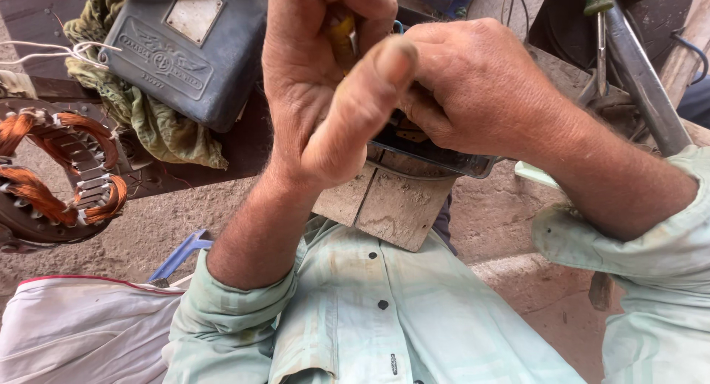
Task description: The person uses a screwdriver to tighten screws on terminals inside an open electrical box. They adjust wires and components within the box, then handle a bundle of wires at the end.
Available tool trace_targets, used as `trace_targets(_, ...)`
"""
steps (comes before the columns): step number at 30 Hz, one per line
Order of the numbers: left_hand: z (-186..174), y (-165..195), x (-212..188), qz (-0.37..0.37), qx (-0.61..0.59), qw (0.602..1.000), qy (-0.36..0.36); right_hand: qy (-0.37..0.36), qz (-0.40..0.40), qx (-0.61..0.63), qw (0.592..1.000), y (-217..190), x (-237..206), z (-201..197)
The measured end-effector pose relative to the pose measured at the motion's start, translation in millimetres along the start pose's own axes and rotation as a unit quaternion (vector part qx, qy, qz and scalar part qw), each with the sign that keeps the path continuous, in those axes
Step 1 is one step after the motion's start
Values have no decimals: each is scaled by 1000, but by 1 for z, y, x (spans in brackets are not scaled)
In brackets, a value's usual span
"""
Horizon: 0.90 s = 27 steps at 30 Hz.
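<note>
Your hands crowd the upper middle of the frame, so there's no way through there. To the upper left, a grey metal cover [188,47] on a green rag [151,121] blocks the desk [185,173]. A copper-wound motor core [55,173] fills the left edge. Tool handles [629,58] bar the upper right. Bare concrete floor [159,232] lies open at centre left and lower right.

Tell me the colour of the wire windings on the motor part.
Copper-orange windings, seen in the head view.
</note>
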<state>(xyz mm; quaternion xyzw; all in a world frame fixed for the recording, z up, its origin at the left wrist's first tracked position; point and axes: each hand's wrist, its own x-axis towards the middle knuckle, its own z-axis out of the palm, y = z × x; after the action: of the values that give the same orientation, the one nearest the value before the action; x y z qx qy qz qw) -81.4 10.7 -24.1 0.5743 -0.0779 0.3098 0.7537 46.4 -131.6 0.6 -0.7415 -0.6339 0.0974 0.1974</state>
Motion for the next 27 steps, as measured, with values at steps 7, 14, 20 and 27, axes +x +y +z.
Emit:
trace_targets(7, -18, -14, 22, 18, -58, 992, -107, 1, -8, -3, 1000, 8, -4, 3)
trace_targets(14, -20, -3, 8, 21, -25, 998, -50, 12, -13, -6, 1000, 4, -4, 1)
trace_targets(20, -3, -19, 10, 34, -29, 999, -1, 5, -11, -10, 1000, 6, -3, 2)
trace_targets(27, -3, -20, 14, -9, -47, 999, -2, 8, -19, 23, 1000, 12, -2, -3)
